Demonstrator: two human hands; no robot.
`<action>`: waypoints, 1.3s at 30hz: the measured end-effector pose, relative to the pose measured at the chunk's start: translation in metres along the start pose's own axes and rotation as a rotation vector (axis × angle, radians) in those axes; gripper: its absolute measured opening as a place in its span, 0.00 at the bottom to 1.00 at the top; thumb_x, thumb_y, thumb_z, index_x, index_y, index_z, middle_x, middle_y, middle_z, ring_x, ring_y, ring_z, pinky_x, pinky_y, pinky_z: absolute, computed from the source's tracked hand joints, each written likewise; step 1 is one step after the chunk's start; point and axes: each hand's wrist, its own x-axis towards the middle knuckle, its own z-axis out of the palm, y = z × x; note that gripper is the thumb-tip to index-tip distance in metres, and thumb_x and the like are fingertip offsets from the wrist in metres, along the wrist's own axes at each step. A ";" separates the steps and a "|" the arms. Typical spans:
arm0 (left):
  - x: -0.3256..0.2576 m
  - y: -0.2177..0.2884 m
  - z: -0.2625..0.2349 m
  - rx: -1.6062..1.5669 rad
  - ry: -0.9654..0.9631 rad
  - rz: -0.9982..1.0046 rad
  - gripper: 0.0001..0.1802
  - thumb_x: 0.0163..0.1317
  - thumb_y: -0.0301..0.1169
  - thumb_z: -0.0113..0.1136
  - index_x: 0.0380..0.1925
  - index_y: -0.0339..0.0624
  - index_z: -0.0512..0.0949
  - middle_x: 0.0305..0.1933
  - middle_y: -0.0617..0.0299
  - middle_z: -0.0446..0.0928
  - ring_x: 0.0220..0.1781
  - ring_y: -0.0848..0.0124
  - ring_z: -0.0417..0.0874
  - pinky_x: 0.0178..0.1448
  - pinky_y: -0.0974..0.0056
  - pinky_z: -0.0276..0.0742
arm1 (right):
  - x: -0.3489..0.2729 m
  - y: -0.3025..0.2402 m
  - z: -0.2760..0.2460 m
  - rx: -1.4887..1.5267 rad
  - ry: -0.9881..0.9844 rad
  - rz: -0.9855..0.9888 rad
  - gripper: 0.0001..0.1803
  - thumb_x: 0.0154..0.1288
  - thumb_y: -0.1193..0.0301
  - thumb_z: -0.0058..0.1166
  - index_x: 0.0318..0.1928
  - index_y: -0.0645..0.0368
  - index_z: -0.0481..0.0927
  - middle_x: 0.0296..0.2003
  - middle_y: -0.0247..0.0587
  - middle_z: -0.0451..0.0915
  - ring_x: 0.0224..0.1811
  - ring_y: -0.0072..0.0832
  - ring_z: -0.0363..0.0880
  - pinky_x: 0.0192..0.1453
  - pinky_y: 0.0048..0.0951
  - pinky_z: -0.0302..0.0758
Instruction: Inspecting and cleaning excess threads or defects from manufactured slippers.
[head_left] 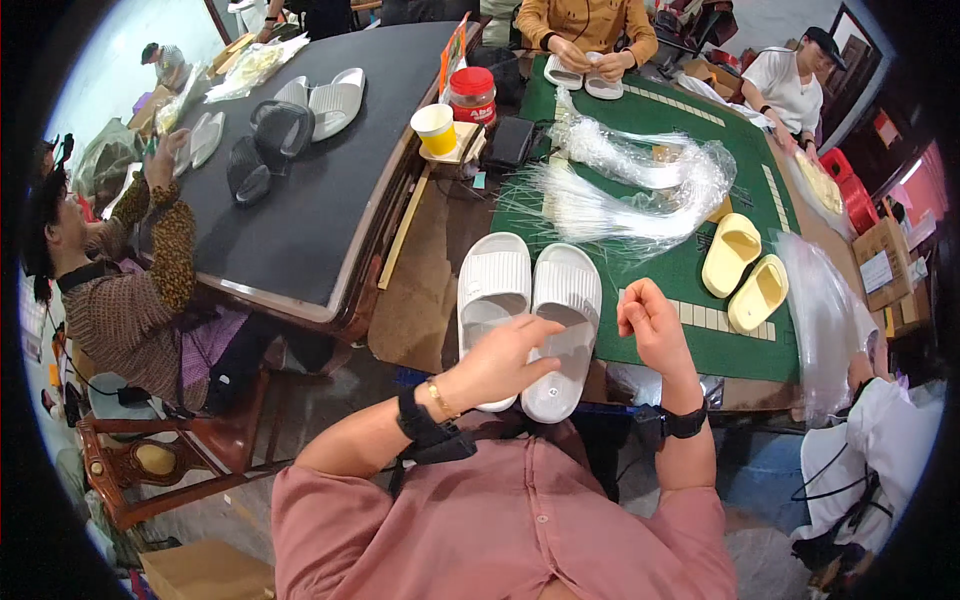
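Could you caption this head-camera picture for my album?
Left hand over a pair of pale sandals, right hand curled nearby, at a green tabletop.

So, the lettering: the red-lidded jar (473,98) up by the yellow cup (434,131) had chunky pale letters on its red label (477,112), easily the boldest print around. The white slide (571,345), right one of the nearest pair, had a little round mark (553,392) at the heel, character too tiny to be sure of. The brown carton (884,247) off right wore a white label (877,271), print way too small to read.
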 end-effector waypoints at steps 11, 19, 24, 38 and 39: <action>0.003 0.003 0.002 -1.103 -0.091 -0.417 0.16 0.73 0.35 0.50 0.53 0.39 0.76 0.29 0.72 0.70 0.23 0.85 0.62 0.25 0.78 0.59 | -0.043 -0.032 0.038 -0.377 -0.205 -0.180 0.04 0.62 0.78 0.51 0.35 0.62 0.70 0.27 0.50 0.76 0.31 0.49 0.78 0.35 0.40 0.74; -0.045 -0.012 0.001 -1.031 -0.094 -0.469 0.17 0.68 0.26 0.48 0.55 0.37 0.75 0.36 0.68 0.75 0.30 0.82 0.74 0.32 0.76 0.71 | -0.069 -0.014 0.065 -0.528 -0.158 -0.236 0.05 0.61 0.77 0.52 0.36 0.61 0.70 0.28 0.50 0.77 0.33 0.49 0.78 0.35 0.44 0.74; -0.070 -0.022 0.000 -0.960 -0.098 -0.529 0.14 0.68 0.26 0.54 0.51 0.35 0.79 0.36 0.66 0.79 0.34 0.80 0.78 0.40 0.72 0.78 | -0.083 -0.014 0.077 -0.488 -0.263 -0.163 0.06 0.61 0.76 0.53 0.35 0.61 0.69 0.27 0.50 0.77 0.32 0.49 0.79 0.35 0.44 0.74; -0.067 -0.023 0.006 -0.611 -0.187 -0.670 0.20 0.67 0.42 0.53 0.30 0.36 0.83 0.21 0.66 0.76 0.20 0.79 0.72 0.23 0.71 0.68 | -0.109 -0.027 0.080 -0.471 -0.330 -0.019 0.05 0.63 0.74 0.52 0.36 0.62 0.71 0.31 0.50 0.78 0.35 0.49 0.79 0.37 0.44 0.75; -0.067 -0.022 0.005 -0.562 -0.196 -0.698 0.21 0.66 0.43 0.53 0.27 0.36 0.83 0.19 0.66 0.75 0.18 0.79 0.71 0.21 0.70 0.67 | -0.110 -0.028 0.079 -0.477 -0.335 -0.017 0.05 0.63 0.74 0.52 0.36 0.62 0.71 0.31 0.50 0.78 0.35 0.49 0.79 0.37 0.44 0.75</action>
